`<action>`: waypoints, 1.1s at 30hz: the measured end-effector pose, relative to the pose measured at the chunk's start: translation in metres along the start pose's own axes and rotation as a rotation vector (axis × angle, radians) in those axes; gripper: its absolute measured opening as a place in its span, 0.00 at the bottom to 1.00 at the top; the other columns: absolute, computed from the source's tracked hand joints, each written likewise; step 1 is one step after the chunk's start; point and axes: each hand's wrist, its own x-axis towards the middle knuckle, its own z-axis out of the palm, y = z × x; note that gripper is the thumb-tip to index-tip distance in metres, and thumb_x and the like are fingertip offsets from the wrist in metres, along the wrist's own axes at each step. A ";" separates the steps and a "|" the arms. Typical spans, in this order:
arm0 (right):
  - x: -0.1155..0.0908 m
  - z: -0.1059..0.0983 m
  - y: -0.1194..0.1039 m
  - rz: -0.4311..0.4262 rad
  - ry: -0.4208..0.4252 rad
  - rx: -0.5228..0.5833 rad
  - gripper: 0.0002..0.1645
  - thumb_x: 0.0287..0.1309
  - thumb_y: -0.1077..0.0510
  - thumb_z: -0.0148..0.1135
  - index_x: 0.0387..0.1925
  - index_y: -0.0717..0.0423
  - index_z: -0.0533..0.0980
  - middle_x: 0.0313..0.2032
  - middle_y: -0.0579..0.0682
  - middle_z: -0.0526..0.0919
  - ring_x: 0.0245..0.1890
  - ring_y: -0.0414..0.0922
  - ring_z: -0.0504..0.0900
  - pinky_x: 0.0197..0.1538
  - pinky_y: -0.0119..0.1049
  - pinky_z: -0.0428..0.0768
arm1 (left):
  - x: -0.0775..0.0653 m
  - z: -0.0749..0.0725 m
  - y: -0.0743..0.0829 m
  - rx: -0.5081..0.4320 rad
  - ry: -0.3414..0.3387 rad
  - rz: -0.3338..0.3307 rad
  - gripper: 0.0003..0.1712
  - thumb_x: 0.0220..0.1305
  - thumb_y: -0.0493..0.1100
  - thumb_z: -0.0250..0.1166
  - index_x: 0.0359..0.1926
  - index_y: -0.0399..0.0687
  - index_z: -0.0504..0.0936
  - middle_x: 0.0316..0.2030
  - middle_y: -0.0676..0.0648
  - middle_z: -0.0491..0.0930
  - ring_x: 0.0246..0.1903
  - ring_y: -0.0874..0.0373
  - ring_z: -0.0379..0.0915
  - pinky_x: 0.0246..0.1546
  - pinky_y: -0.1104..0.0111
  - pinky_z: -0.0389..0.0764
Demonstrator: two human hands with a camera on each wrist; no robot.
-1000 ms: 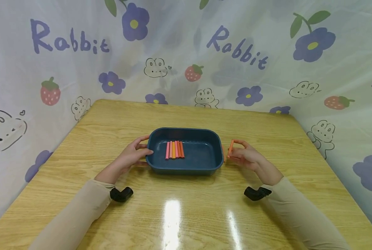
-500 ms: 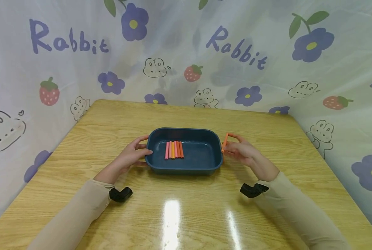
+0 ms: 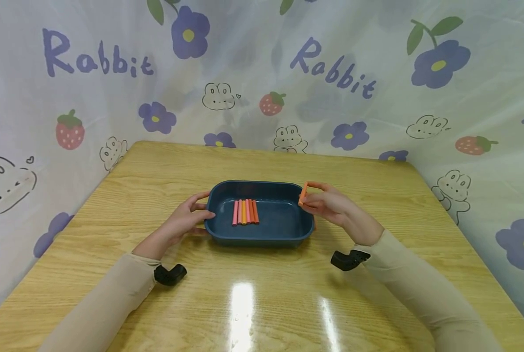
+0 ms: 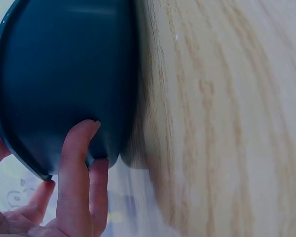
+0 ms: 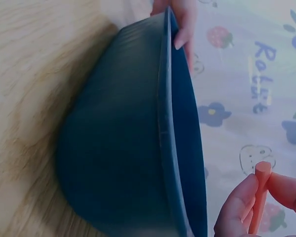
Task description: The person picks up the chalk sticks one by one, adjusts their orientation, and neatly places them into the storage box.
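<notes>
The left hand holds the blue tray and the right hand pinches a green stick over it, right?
Not quite: the stick is orange, not green, as the head view shows. The left hand does hold the blue tray, and the right hand pinches the stick over it.

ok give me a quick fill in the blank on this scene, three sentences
The right hand pinches one orange ____ stick.
The left hand holds the dark blue plastic ____ at its left end.
Six pink and orange sticks lie side by side ____ it, on the wooden table.

Missing words: chalk; tray; inside
</notes>
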 end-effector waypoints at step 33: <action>0.074 0.054 -0.004 0.321 -0.130 -0.278 0.34 0.61 0.76 0.45 0.67 0.70 0.49 0.63 0.61 0.55 0.45 0.49 0.69 0.52 0.39 0.73 | -0.002 -0.002 0.001 -0.013 -0.016 0.008 0.41 0.63 0.36 0.59 0.72 0.46 0.48 0.60 0.28 0.57 0.40 0.45 0.77 0.38 0.52 0.80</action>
